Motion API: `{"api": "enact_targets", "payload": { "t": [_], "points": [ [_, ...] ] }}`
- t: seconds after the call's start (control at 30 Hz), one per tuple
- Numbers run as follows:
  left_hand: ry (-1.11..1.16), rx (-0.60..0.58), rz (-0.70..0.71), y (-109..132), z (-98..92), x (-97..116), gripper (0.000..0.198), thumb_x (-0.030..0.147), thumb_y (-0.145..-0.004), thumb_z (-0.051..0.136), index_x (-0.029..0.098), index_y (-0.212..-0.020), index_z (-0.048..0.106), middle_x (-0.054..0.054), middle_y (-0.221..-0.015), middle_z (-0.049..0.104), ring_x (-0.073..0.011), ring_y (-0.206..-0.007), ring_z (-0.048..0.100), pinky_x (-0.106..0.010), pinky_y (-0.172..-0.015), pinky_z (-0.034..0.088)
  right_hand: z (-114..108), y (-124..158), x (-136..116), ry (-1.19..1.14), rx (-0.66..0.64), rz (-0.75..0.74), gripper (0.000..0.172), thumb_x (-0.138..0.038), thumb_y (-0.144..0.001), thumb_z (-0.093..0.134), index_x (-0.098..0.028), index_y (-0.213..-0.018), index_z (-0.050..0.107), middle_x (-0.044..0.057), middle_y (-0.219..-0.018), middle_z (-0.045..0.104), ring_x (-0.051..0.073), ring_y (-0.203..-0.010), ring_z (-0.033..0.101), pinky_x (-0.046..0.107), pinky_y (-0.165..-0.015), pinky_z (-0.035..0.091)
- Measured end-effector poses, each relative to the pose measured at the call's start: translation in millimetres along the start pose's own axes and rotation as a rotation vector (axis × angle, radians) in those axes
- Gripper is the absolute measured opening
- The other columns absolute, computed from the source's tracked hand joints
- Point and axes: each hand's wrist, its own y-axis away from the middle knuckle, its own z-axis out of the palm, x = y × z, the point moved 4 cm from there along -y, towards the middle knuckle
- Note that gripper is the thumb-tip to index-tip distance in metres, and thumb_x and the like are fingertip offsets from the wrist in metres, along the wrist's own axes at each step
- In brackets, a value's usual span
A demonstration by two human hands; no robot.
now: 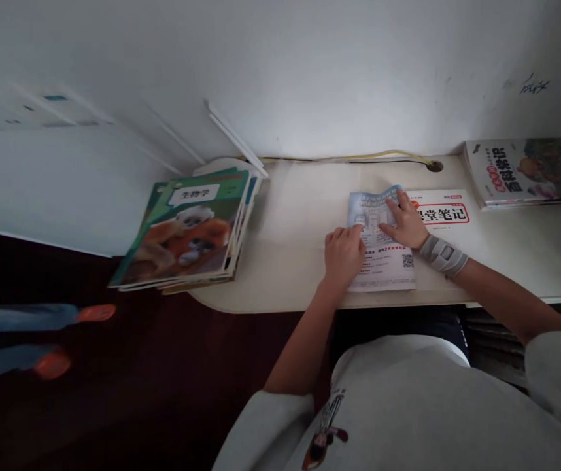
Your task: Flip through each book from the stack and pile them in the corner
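Observation:
A folded leaflet with a blue upper part and a pale printed lower part [383, 268] lies on the desk, overlapping a white booklet with a red-framed title [444, 214]. My left hand [344, 254] rests on the leaflet's left edge, its fingers curled and the index finger pointing onto the page. What it grips, if anything, is hidden. Spread over the upper right of the leaflet are the fingers of my right hand [405, 222], which has a grey band round the wrist.
A stack of books with a green-and-orange cover [187, 235] sits at the desk's left end. More books [530, 171] lie at the back right. Cables run along the wall to a hole [435, 167]. Another person's legs [20, 317] show at the far left.

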Motion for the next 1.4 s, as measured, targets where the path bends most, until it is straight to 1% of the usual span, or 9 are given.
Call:
{"api": "enact_targets", "payload": {
  "t": [0.2,0.4,0.67,0.73,0.83,0.9,0.97,1.13,1.4],
  "points": [
    [-0.049,-0.052,-0.011,2.2,-2.0,-0.6,0.033,0.014,-0.087,0.042,0.018,-0.116,0.058,-0.01,-0.104,0.069,-0.0263,-0.098,0.058,-0.041,-0.086,0.04,-4.1,1.8,-5.9,-0.02,-0.089,-0.092,0.078,-0.063,-0.08,0.053,-0.017,-0.141,0.043,0.013,-0.157,0.018,0.035,-0.145,0.011,0.056,-0.114,0.019],
    [-0.011,-0.04,-0.049,5.6,-2.9,-3.9,0.034,0.012,-0.087,0.041,0.018,-0.115,0.058,-0.011,-0.104,0.069,-0.0273,-0.098,0.058,-0.042,-0.086,0.041,-6.6,3.8,-14.9,0.053,-0.123,-0.062,0.073,-0.059,-0.08,0.054,-0.016,-0.139,0.047,0.013,-0.155,0.024,0.037,-0.144,0.013,0.059,-0.112,0.021],
    [0.001,-0.031,-0.02,13.8,-0.9,7.0,0.029,0.022,-0.092,0.042,0.017,-0.115,0.059,-0.012,-0.105,0.066,-0.0274,-0.103,0.057,-0.042,-0.087,0.043,-2.8,2.4,-21.4,0.085,-0.133,0.01,0.068,-0.057,-0.086,0.047,-0.015,-0.139,0.046,0.013,-0.154,0.027,0.035,-0.144,0.015,0.055,-0.114,0.02],
    [0.028,0.005,0.063,22.5,-4.2,19.4,0.031,0.031,-0.094,0.041,0.017,-0.116,0.058,-0.013,-0.11,0.064,-0.027,-0.106,0.057,-0.042,-0.09,0.043,-3.4,-1.3,-18.1,0.07,-0.147,0.002,0.07,-0.058,-0.087,0.044,-0.012,-0.14,0.045,0.016,-0.154,0.028,0.034,-0.144,0.016,0.054,-0.114,0.021],
    [0.059,0.029,0.38,39.6,-4.9,52.0,0.043,0.044,-0.095,0.038,0.016,-0.124,0.054,-0.012,-0.125,0.06,-0.0249,-0.119,0.052,-0.041,-0.104,0.036,-6.7,-13.7,-7.4,0.023,-0.135,-0.012,0.071,-0.059,-0.091,0.035,-0.009,-0.14,0.044,0.018,-0.152,0.031,0.031,-0.143,0.02,0.052,-0.116,0.02],
    [0.031,0.005,0.586,49.7,-0.4,72.1,0.05,0.048,-0.095,0.038,0.015,-0.13,0.05,-0.012,-0.136,0.054,-0.0248,-0.131,0.042,-0.042,-0.111,0.028,-8.9,-25.8,2.2,-0.005,-0.12,-0.006,0.07,-0.059,-0.092,0.029,-0.011,-0.141,0.043,0.016,-0.151,0.034,0.03,-0.143,0.022,0.051,-0.116,0.021],
    [-0.026,-0.048,0.683,54.6,7.1,83.2,0.051,0.046,-0.095,0.039,0.015,-0.135,0.046,-0.013,-0.143,0.047,-0.0256,-0.138,0.034,-0.044,-0.114,0.024,-9.4,-38.3,10.6,-0.019,-0.12,0.003,0.072,-0.061,-0.092,0.025,-0.011,-0.141,0.043,0.015,-0.15,0.036,0.029,-0.142,0.024,0.051,-0.116,0.022],
    [-0.096,-0.128,0.708,56.0,20.4,80.7,0.047,0.037,-0.097,0.036,0.015,-0.139,0.042,-0.012,-0.147,0.042,-0.0239,-0.14,0.032,-0.045,-0.113,0.027,-4.4,-54.5,18.0,0.028,-0.127,0.026,0.084,-0.067,-0.089,0.02,-0.006,-0.142,0.04,0.019,-0.148,0.038,0.032,-0.14,0.028,0.05,-0.114,0.024],
    [-0.124,-0.168,0.702,63.1,23.5,66.8,0.046,0.033,-0.099,0.03,0.015,-0.14,0.04,-0.01,-0.149,0.04,-0.0223,-0.14,0.033,-0.044,-0.113,0.028,-0.7,-45.2,7.0,0.146,-0.124,0.012,0.076,-0.064,-0.09,0.027,-0.008,-0.139,0.044,0.019,-0.149,0.036,0.035,-0.14,0.027,0.055,-0.111,0.023]
  ]
}}
